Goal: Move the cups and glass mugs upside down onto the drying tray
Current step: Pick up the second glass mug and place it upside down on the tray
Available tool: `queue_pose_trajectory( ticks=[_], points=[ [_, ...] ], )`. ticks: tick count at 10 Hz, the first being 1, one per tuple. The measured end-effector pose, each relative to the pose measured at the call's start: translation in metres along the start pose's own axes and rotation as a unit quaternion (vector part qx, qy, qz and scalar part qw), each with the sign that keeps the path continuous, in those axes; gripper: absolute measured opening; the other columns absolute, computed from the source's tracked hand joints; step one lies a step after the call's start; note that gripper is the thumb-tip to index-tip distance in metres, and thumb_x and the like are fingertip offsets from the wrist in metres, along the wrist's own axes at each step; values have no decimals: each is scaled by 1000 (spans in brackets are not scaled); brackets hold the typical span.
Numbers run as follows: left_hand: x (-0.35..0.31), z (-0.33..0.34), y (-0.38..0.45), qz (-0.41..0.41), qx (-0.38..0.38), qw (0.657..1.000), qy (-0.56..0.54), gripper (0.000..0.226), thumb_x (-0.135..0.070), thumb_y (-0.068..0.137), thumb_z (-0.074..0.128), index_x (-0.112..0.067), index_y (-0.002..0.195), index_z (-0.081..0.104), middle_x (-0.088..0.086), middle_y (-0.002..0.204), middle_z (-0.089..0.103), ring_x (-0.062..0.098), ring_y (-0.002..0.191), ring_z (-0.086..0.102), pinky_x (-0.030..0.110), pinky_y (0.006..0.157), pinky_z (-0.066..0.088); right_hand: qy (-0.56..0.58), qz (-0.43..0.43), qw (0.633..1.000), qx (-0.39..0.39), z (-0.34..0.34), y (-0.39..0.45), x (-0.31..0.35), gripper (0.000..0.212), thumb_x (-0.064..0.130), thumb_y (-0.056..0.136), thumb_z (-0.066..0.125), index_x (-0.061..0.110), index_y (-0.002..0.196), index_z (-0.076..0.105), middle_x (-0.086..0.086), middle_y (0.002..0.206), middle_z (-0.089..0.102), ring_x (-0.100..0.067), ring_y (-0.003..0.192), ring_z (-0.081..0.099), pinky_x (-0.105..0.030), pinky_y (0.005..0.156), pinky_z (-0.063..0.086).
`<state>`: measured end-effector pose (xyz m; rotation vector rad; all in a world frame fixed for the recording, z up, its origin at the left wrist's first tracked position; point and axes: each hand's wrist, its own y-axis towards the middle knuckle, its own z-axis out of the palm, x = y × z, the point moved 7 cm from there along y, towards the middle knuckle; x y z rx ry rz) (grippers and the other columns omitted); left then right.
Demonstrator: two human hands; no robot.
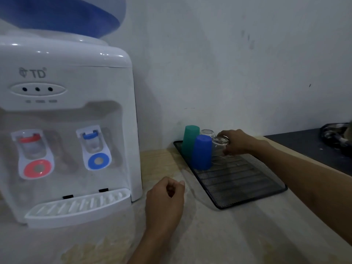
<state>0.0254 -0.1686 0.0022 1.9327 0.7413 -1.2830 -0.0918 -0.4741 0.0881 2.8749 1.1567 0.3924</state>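
Observation:
A black mesh drying tray (247, 183) lies on the counter against the wall. At its far end a green cup (189, 141) and a blue cup (202, 152) stand upside down. Behind them sits a clear glass mug (207, 132), also inverted. My right hand (238, 142) grips a second glass mug (219, 147) upside down, just right of the blue cup, with its rim at or just above the mesh. My left hand (166, 199) rests over the counter left of the tray, fingers curled shut and holding nothing.
A white water dispenser (66, 130) with red and blue taps fills the left side, its drip tray (76, 206) jutting forward. A dark surface (308, 147) with a black object (337, 138) lies at the right. The near half of the mesh holds nothing.

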Motion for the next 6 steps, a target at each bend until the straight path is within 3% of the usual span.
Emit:
queue_pose_trajectory(
  ticks=[1,2,3,4,5,6],
  points=[
    [0,1,1,0,3,1000,5,26,-37,97,66,-23,75,67,-5,73,70,11,73,65,33,73,56,-16,3,1000,-4,-1,2,0,79,15,75,89,17,145,52,-10,137,64,-18,88,63,-21,70,47],
    [-1,0,0,3,3,1000,12,26,-37,98,65,-23,77,68,-5,75,70,11,75,66,32,73,56,-7,8,1000,-1,-1,1,-2,80,15,76,86,20,147,51,-9,139,63,-18,92,60,-19,68,43],
    [-2,-1,0,4,-1,1000,8,26,-36,97,66,-23,75,67,-4,74,70,11,74,66,32,72,56,8,9,1000,1,1,-2,-2,83,16,77,87,21,150,46,-9,140,63,-18,96,60,-22,76,46],
    [-2,-2,-1,2,0,1000,7,26,-36,97,66,-21,76,68,-4,75,70,12,75,67,35,75,57,42,27,999,-9,1,-21,3,103,18,76,89,23,160,29,-14,142,61,-23,104,60,-29,88,46],
    [-3,-1,-1,2,3,1000,-1,26,-36,97,66,-21,76,67,-2,74,70,13,75,67,35,74,57,72,12,993,-88,-9,-55,14,103,20,77,88,22,160,28,-17,127,66,-19,94,56,-28,82,42],
    [-3,0,-2,2,8,1000,6,27,-36,97,66,-21,75,67,-4,73,70,12,74,66,33,72,55,131,-34,977,-163,3,-113,35,85,28,80,86,25,151,41,-1,124,64,-8,92,58,-18,74,43]
  ],
)
